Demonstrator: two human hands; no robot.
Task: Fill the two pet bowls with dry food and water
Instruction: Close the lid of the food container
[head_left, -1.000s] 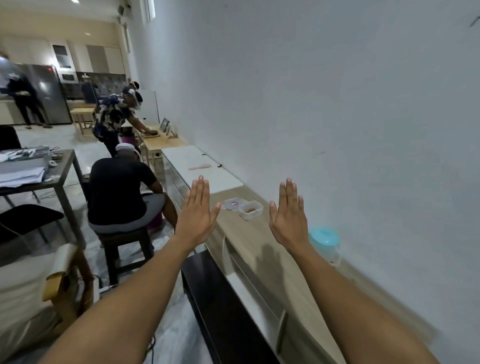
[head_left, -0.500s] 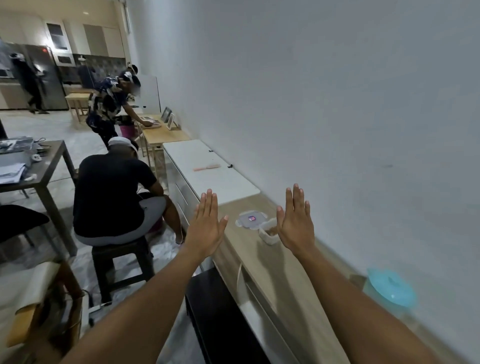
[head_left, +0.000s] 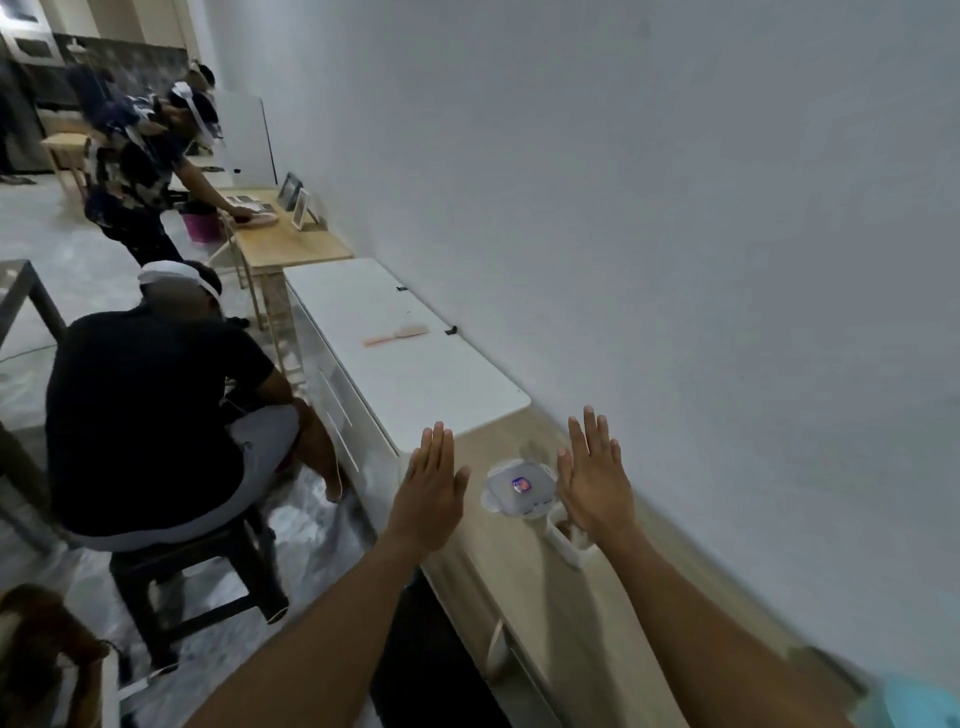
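Note:
Both my hands are held out flat, fingers straight, backs toward me. My left hand hovers past the front edge of the wooden counter. My right hand hovers above the counter, covering part of a small white open container. Its clear lid with a pink sticker lies flat between my hands. A light-blue lidded jug shows at the bottom right corner, against the wall. Neither hand holds anything.
A white cabinet top with a pink comb continues beyond the counter. A person in black sits on a stool at left. Another person bends over a wooden table farther back. The white wall runs along the right.
The view has swung right and closer to the counter. Both hands stay flat and raised; the container and lid now sit nearer, and the blue jug has slid to the bottom right corner.

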